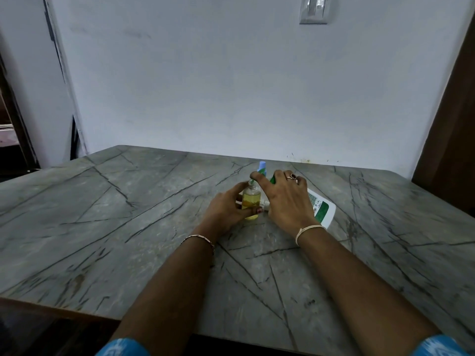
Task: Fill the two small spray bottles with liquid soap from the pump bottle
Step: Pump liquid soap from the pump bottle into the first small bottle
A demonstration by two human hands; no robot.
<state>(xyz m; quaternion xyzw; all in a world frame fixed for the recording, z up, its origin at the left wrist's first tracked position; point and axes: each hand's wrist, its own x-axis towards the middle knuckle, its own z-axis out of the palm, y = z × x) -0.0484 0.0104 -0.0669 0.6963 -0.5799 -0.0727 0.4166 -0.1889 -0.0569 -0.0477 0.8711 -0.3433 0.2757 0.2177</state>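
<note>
Head view: toward the far edge of the grey veined tabletop (128,227), a little right of its middle, the left hand (227,208) holds a small clear spray bottle (250,199) upright on the surface. Its fingers are curled round the bottle and the thumb lies across the front. The bottle's neck is open and it is largely filled with yellow liquid. The right hand (286,199) grips the green head of the pump bottle (322,208), fingers wrapped over it and the forefinger stretched out to just above the small bottle's neck. The pump bottle, white with a green label, leans over, its base toward the tabletop's right edge. A small white piece (265,204) lies between the two hands; what it is cannot be told. Behind the hands, nearer the far edge, a blue cap (262,165) rises; whatever carries it is hidden. A light switch (313,10) sits on the wall above.
</note>
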